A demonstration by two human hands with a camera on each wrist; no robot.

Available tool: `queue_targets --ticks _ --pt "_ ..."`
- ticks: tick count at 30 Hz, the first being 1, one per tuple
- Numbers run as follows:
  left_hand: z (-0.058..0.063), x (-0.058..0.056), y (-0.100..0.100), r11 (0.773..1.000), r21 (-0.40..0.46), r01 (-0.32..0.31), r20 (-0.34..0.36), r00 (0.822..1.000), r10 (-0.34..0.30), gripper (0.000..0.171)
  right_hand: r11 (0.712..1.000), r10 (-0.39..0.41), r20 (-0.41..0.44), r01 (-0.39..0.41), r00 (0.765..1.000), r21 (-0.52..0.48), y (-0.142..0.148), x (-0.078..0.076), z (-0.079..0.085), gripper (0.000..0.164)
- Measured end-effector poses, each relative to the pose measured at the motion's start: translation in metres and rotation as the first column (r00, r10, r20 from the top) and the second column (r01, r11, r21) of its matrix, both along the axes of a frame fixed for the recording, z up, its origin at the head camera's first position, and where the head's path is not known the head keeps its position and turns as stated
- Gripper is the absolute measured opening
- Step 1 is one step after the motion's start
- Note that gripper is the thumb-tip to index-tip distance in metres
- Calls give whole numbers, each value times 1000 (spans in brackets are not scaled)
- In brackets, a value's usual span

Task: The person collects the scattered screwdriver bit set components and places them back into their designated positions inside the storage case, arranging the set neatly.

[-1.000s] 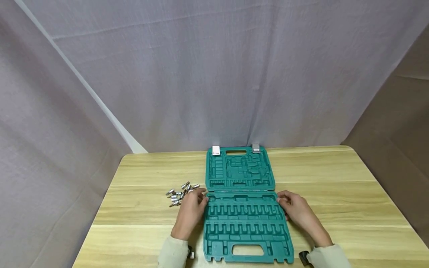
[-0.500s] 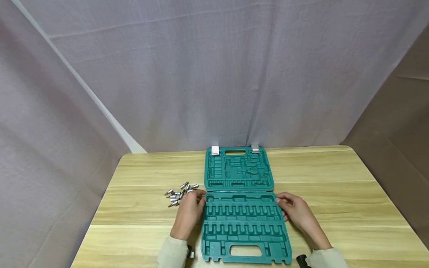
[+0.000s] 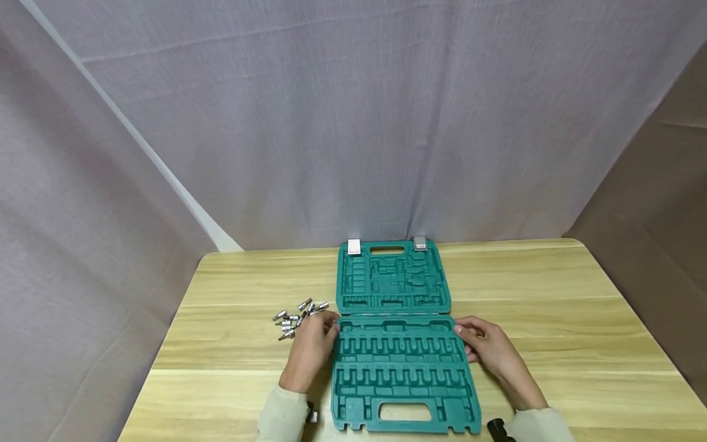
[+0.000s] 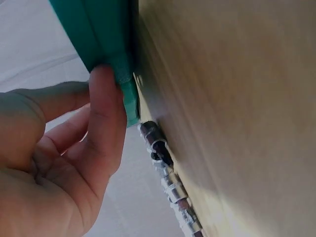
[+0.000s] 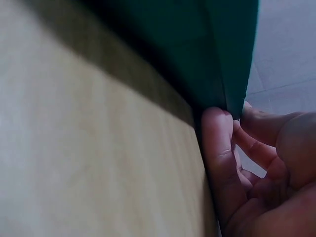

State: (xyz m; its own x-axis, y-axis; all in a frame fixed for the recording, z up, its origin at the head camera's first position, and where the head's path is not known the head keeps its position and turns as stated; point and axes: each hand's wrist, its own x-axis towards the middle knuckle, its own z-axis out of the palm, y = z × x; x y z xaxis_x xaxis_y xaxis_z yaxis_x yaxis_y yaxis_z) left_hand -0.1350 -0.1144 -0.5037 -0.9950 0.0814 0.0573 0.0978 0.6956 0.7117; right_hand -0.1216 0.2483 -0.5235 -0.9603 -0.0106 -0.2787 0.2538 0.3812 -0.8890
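Lies unfolded on a wood-grain table [image 3: 232, 350], as a green case [image 3: 407, 365], lid [image 3: 393, 282] laid back toward a grey drape [image 3: 331, 135]. Gets pinched near the hinge [image 3: 393, 315] at both side edges, by the left hand [image 3: 310, 351] and the right hand [image 3: 494, 351], with thumb and fingers parted only enough to take the rim. Appears done with opening and nearly done with positioning; seems to need only releasing. Shows no bits in the moulded slots [image 3: 402, 346], with a heap of metal bits [image 3: 294, 317] loose just beside the left hand. Cannot tell whether slightly raised.
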Motion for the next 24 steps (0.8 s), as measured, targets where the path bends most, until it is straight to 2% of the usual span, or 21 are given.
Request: queue_targets --ticks 6,12,14,19,24 --pt "7 -5 -9 996 -84 -15 -57 998 11 13 998 14 16 -13 1000 -67 3 -2 -5 42" --pt "15 -14 -23 986 -164 19 -114 993 -38 24 995 5 43 -1 999 -96 5 -2 -8 42" --pt "17 -17 -26 980 -196 23 -112 993 -46 28 995 6 44 -1 999 -97 5 -2 -8 42" --pt "17 -24 -31 958 -287 16 -118 992 -52 31 994 7 33 -4 999 -113 4 -3 -9 42" --pt "13 -33 -31 948 -317 29 -130 989 -73 22 992 0 22 3 1000 -125 4 -4 -11 42"
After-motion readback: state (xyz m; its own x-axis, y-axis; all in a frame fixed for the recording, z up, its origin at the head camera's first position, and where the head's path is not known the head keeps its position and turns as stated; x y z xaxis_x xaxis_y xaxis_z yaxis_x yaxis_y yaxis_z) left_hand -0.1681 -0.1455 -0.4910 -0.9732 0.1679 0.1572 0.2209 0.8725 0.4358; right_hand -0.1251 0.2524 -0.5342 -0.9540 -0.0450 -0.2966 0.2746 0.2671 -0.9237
